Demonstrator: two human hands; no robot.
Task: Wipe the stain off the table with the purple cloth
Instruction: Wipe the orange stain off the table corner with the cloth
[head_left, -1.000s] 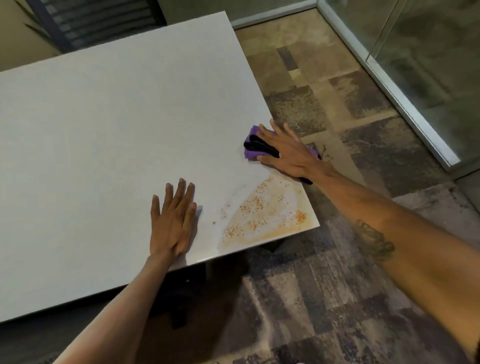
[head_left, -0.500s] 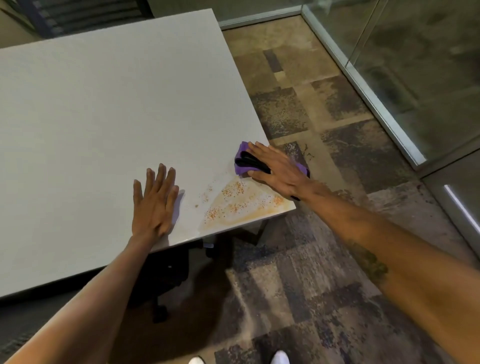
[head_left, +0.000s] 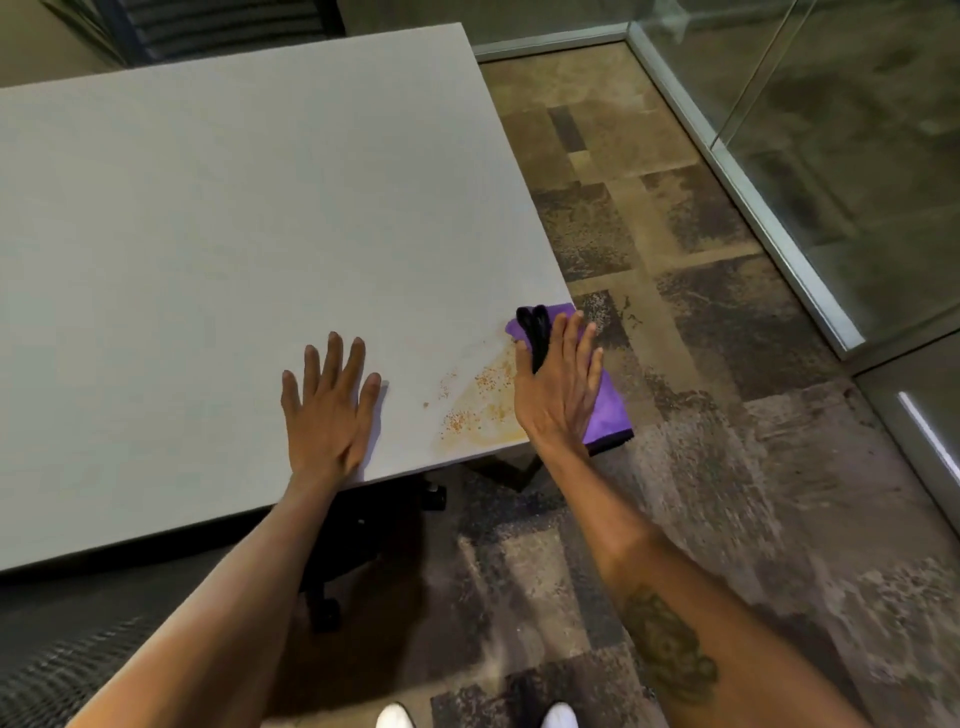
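A purple cloth (head_left: 605, 410) with a black strip lies at the near right corner of the white table (head_left: 234, 234), partly hanging past the edge. My right hand (head_left: 558, 387) presses flat on top of it, fingers spread. An orange-brown stain (head_left: 480, 402) with speckles spreads just left of that hand, up to the table's front edge. My left hand (head_left: 327, 410) rests flat and empty on the tabletop, left of the stain.
A black wheeled chair base (head_left: 353, 561) stands under the table's front edge. Patchy carpet tiles cover the floor on the right. A glass wall with a metal frame (head_left: 753, 192) runs along the far right. White shoe tips show at the bottom.
My right hand has turned and slid the cloth down along the table's right edge onto the stain's right side. The left hand stays flat. The view has shifted.
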